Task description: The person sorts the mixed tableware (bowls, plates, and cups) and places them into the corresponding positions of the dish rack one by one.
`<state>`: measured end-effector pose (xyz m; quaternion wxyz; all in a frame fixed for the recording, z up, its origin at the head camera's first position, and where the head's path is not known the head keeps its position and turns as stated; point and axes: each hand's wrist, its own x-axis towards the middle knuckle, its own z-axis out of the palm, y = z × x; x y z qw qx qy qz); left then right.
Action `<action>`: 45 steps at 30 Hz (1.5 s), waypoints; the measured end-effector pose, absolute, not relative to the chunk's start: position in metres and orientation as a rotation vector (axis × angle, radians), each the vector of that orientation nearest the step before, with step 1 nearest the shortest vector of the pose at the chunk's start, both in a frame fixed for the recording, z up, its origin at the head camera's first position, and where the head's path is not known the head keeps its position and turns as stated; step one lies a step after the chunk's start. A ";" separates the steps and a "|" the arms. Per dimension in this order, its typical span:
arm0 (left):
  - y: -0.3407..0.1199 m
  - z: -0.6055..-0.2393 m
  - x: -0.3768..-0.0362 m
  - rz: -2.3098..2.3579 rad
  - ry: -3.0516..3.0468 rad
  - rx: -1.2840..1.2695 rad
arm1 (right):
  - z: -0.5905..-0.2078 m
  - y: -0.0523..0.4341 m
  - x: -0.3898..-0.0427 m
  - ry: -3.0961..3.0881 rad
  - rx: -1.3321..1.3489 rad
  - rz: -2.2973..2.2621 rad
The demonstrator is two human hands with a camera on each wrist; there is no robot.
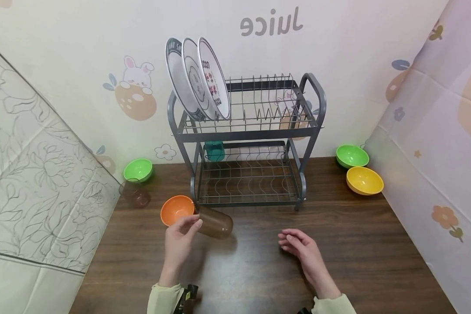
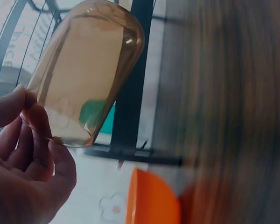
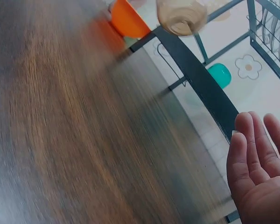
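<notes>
My left hand (image 1: 179, 244) pinches the rim of a clear brown cup (image 1: 216, 223) between thumb and fingers. The cup lies tilted on its side in the air, its base pointing right, in front of the dish rack (image 1: 243, 204). In the left wrist view the see-through cup (image 2: 86, 70) shows the rack behind it. Just behind my left hand stands an orange bowl (image 1: 176, 210). My right hand (image 1: 304, 253) is over the table at the right, its fingers loosely bent and holding nothing; the right wrist view shows its fingers (image 3: 252, 149) apart from the cup.
Three plates (image 1: 213, 83) stand in the rack's upper left. A teal cup (image 1: 215, 151) is at the lower tier's back. A green bowl (image 1: 138, 170) and another brown cup (image 1: 136, 196) sit at left; a green bowl (image 1: 352, 156) and a yellow bowl (image 1: 364, 180) at right. Walls border the table.
</notes>
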<state>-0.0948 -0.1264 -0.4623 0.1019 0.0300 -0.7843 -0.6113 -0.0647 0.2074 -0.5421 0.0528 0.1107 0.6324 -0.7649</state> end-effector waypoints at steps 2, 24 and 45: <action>-0.122 -0.469 -0.096 -1.835 -2.332 0.093 | -0.542 0.203 -0.065 1.948 0.272 -2.307; -0.060 -0.523 -0.089 -2.636 -1.888 0.192 | -0.548 0.175 -0.062 1.915 -0.341 -2.357; -0.036 -0.538 -0.077 -3.000 -1.709 0.288 | -0.531 0.170 -0.064 1.932 -0.496 -2.511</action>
